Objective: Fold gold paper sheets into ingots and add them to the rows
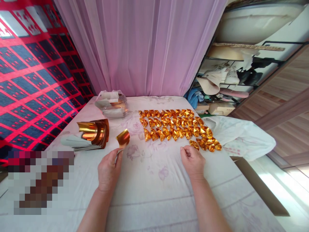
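A curled gold foil sheet (123,138) is being pinched at its lower edge between the thumb and fingers of the left hand (109,170), which is closed on it at about 7 o'clock on the bed surface (154,193). The right hand (193,161) is being rested at about 5 o'clock, its fingers curled against the nearest of the folded gold ingots (178,127); whether a piece is actually being gripped there cannot be told. The ingots are being kept in tidy rows toward 1 o'clock, while a stack of gold foil sheets (93,133) is being kept at 10 o'clock, with a clear plastic bag (112,104) behind it at 11 o'clock and a white plastic bag (238,135) at 3 o'clock. The thin sheet is judged likely to be creased or torn if it is pinched too hard, and it could be dropped because only one edge is being held. The near row could be scattered if it is brushed by the right hand, since the pieces are light and are lying loose on soft fabric. No brand, label or readable writing is being shown on the sheets, the bags or the bedding.
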`<action>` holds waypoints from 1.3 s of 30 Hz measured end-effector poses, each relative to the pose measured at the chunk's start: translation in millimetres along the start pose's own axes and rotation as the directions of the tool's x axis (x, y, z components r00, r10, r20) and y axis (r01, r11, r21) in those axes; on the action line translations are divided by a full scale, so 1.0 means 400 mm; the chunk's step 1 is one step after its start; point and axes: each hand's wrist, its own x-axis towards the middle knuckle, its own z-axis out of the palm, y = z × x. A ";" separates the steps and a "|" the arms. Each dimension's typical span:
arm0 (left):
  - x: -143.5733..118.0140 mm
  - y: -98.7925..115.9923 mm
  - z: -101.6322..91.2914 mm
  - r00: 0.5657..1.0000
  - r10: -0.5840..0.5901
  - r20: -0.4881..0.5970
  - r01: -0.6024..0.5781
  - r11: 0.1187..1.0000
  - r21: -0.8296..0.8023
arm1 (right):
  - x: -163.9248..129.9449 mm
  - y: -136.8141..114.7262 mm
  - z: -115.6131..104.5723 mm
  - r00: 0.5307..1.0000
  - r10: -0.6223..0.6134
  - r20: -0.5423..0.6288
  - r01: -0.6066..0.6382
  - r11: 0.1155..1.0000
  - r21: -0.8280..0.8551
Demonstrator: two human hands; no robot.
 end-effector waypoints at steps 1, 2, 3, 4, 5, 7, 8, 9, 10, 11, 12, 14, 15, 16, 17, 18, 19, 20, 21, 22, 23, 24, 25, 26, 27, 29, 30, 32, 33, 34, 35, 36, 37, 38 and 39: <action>-0.002 0.011 -0.001 0.999 -0.045 0.021 0.047 0.995 -0.091 | -0.001 -0.005 0.001 1.000 -0.009 0.009 0.009 1.000 0.012; -0.004 0.022 -0.002 0.996 -0.076 0.055 0.085 0.977 -0.194 | -0.001 -0.011 0.002 1.000 -0.015 0.017 0.015 1.000 0.026; -0.005 0.033 -0.002 0.994 -0.075 0.073 0.090 0.968 -0.233 | -0.002 -0.018 0.003 0.999 -0.018 0.027 0.017 0.999 0.042; -0.006 0.045 -0.003 0.993 -0.065 0.095 0.088 0.962 -0.259 | -0.002 -0.027 0.003 0.999 -0.020 0.040 0.018 0.998 0.063; -0.006 0.056 -0.004 0.991 -0.054 0.123 0.087 0.955 -0.284 | -0.002 -0.036 0.002 0.998 -0.019 0.057 0.014 0.996 0.089; -0.006 0.079 -0.007 0.980 -0.011 0.199 0.080 0.937 -0.341 | -0.003 -0.058 0.001 0.993 -0.014 0.113 -0.006 0.986 0.169; -0.006 0.090 -0.010 0.967 0.020 0.254 0.081 0.921 -0.381 | -0.005 -0.070 0.000 0.988 -0.003 0.155 -0.032 0.974 0.224; -0.005 0.101 -0.013 0.952 0.048 0.301 0.086 0.906 -0.415 | -0.007 -0.082 0.001 0.980 0.019 0.199 -0.077 0.955 0.287; -0.005 0.112 -0.018 0.938 0.070 0.339 0.095 0.891 -0.445 | -0.011 -0.094 0.002 0.964 0.051 0.262 -0.145 0.924 0.354; -0.004 0.123 -0.023 0.917 0.094 0.387 0.119 0.863 -0.492 | -0.015 -0.106 0.004 0.940 0.084 0.329 -0.225 0.879 0.420; -0.003 0.133 -0.028 0.900 0.117 0.421 0.138 0.838 -0.528 | -0.019 -0.116 0.007 0.913 0.101 0.395 -0.301 0.821 0.485; -0.001 0.149 -0.040 0.863 0.165 0.477 0.167 0.798 -0.579 | -0.028 -0.133 0.014 0.861 0.066 0.505 -0.412 0.672 0.615; 0.000 0.154 -0.045 0.846 0.192 0.497 0.177 0.779 -0.602 | -0.032 -0.139 0.016 0.840 0.030 0.542 -0.450 0.597 0.664; 0.000 0.157 -0.048 0.834 0.209 0.511 0.189 0.761 -0.620 | -0.035 -0.143 0.019 0.819 -0.014 0.573 -0.482 0.526 0.701; 0.001 0.158 -0.050 0.823 0.222 0.523 0.202 0.747 -0.633 | -0.037 -0.146 0.020 0.800 -0.057 0.597 -0.508 0.465 0.725; 0.000 0.156 -0.051 0.816 0.225 0.532 0.216 0.736 -0.641 | -0.039 -0.147 0.020 0.780 -0.096 0.618 -0.533 0.415 0.737; 0.000 0.152 -0.049 0.812 0.219 0.541 0.232 0.730 -0.643 | -0.039 -0.146 0.020 0.758 -0.128 0.640 -0.558 0.380 0.737; -0.001 0.146 -0.045 0.807 0.206 0.553 0.252 0.727 -0.639 | -0.040 -0.145 0.020 0.733 -0.149 0.664 -0.586 0.359 0.726; -0.002 0.139 -0.040 0.807 0.189 0.559 0.271 0.724 -0.635 | -0.040 -0.143 0.020 0.706 -0.156 0.691 -0.615 0.349 0.707; -0.003 0.132 -0.034 0.811 0.163 0.561 0.292 0.719 -0.631 | -0.041 -0.141 0.020 0.679 -0.157 0.717 -0.641 0.348 0.684; -0.003 0.126 -0.027 0.815 0.126 0.565 0.322 0.713 -0.623 | -0.041 -0.138 0.020 0.656 -0.151 0.740 -0.664 0.351 0.660; -0.004 0.119 -0.021 0.819 0.077 0.568 0.353 0.712 -0.607 | -0.042 -0.136 0.022 0.637 -0.139 0.758 -0.682 0.356 0.639; -0.004 0.114 -0.015 0.823 0.024 0.568 0.383 0.715 -0.585 | -0.043 -0.134 0.023 0.624 -0.122 0.772 -0.695 0.364 0.620; -0.003 0.108 -0.010 0.825 -0.024 0.564 0.407 0.718 -0.565 | -0.043 -0.133 0.025 0.614 -0.101 0.783 -0.704 0.379 0.601; -0.002 0.103 -0.005 0.827 -0.064 0.559 0.425 0.721 -0.547 | -0.043 -0.133 0.026 0.601 -0.085 0.794 -0.709 0.401 0.580; 0.002 0.093 0.004 0.830 -0.119 0.545 0.447 0.727 -0.521 | -0.043 -0.138 0.025 0.569 -0.073 0.819 -0.706 0.468 0.532; 0.003 0.087 0.008 0.831 -0.140 0.538 0.454 0.730 -0.512 | -0.042 -0.144 0.023 0.555 -0.078 0.828 -0.691 0.511 0.511; 0.004 0.074 0.016 0.836 -0.197 0.512 0.471 0.736 -0.487 | -0.039 -0.158 0.015 0.541 -0.095 0.836 -0.635 0.606 0.480; 0.004 0.068 0.019 0.840 -0.230 0.492 0.479 0.739 -0.473 | -0.039 -0.167 0.010 0.543 -0.093 0.835 -0.602 0.650 0.464; 0.003 0.063 0.022 0.844 -0.264 0.467 0.485 0.748 -0.454 | -0.038 -0.176 0.005 0.545 -0.084 0.834 -0.574 0.688 0.444; 0.002 0.059 0.023 0.849 -0.296 0.437 0.485 0.766 -0.423 | -0.039 -0.184 0.002 0.545 -0.079 0.835 -0.551 0.717 0.428; 0.000 0.056 0.024 0.856 -0.323 0.403 0.479 0.790 -0.382 | -0.040 -0.192 -0.001 0.546 -0.081 0.834 -0.529 0.739 0.418; -0.002 0.055 0.024 0.865 -0.341 0.368 0.466 0.818 -0.337 | -0.041 -0.198 -0.002 0.545 -0.085 0.834 -0.513 0.753 0.412; -0.003 0.054 0.024 0.876 -0.347 0.335 0.447 0.844 -0.296 | -0.044 -0.204 -0.001 0.545 -0.091 0.833 -0.504 0.759 0.412; -0.005 0.055 0.025 0.888 -0.342 0.307 0.425 0.865 -0.268 | -0.047 -0.208 0.001 0.547 -0.093 0.832 -0.507 0.754 0.417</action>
